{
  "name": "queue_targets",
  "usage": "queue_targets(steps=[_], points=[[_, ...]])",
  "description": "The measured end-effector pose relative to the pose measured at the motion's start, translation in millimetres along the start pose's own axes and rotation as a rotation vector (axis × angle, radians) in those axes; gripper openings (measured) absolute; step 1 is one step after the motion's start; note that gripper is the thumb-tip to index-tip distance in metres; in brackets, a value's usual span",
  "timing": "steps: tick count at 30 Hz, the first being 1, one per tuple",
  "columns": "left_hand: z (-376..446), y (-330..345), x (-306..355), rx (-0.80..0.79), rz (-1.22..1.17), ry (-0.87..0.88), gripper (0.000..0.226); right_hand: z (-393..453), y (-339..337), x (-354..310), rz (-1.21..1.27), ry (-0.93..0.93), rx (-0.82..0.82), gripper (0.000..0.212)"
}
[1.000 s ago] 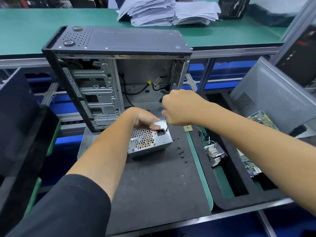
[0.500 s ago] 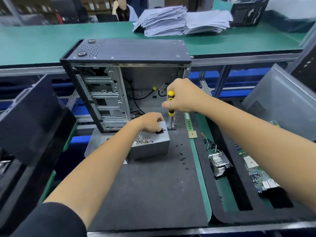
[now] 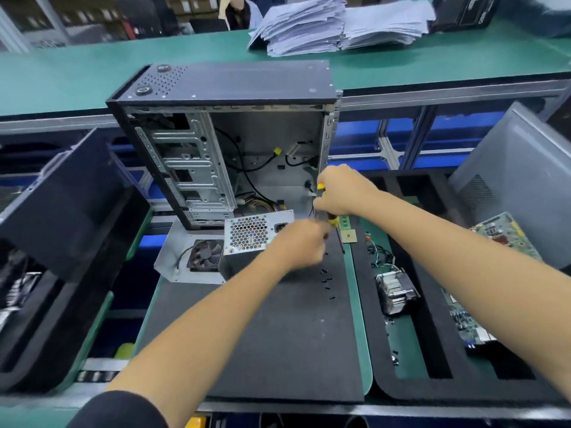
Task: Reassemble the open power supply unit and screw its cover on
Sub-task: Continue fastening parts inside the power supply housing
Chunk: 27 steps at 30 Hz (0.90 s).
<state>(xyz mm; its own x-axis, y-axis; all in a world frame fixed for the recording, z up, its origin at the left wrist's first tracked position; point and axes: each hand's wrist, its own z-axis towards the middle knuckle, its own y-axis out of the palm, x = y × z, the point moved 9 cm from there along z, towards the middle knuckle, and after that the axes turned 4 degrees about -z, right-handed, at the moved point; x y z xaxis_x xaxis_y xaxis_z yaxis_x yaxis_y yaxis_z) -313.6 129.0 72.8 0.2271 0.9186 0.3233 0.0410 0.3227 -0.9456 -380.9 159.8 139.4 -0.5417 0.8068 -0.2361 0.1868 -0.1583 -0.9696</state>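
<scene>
PSU (image 3: 256, 239) sits on the black mat, just before the open computer case (image 3: 222, 143). Nearest me, loose black screws (image 3: 326, 278) wait unfastened. My blurred left hand (image 3: 301, 245) rests at its corner, grip unclear; my right hand (image 3: 343, 193) clutches the yellow-handled screwdriver (image 3: 332, 220). Its fan plate (image 3: 191, 254) lies detached, so most work remains.

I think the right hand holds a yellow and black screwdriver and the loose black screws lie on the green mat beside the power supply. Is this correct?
Not quite. The head view shows the loose black screws on the dark grey foam mat, not on a green one. The rest holds: the right hand grips the yellow and black screwdriver, and the screws lie beside the power supply.
</scene>
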Motion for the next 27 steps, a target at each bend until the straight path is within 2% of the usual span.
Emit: queue_targets(steps=[4,6,10,13,20,27], points=[[0,54,17,-0.236,0.215,-0.002,0.013,1,16,20,0.029,0.041,-0.04,0.025],[3,74,17,-0.279,0.287,-0.047,0.022,2,22,26,0.036,0.047,-0.052,0.018],[13,98,2,-0.249,0.372,-0.195,0.034,1,35,33,0.008,0.024,-0.069,0.015],[20,109,-9,-0.258,0.39,-0.269,0.034,1,43,41,0.008,0.003,-0.091,0.015],[29,121,-22,-0.299,0.365,-0.318,0.031,3,49,56,0.013,-0.029,-0.111,0.017],[33,117,-25,-0.298,0.241,-0.371,0.025,3,45,56,0.065,-0.024,-0.112,0.017]])
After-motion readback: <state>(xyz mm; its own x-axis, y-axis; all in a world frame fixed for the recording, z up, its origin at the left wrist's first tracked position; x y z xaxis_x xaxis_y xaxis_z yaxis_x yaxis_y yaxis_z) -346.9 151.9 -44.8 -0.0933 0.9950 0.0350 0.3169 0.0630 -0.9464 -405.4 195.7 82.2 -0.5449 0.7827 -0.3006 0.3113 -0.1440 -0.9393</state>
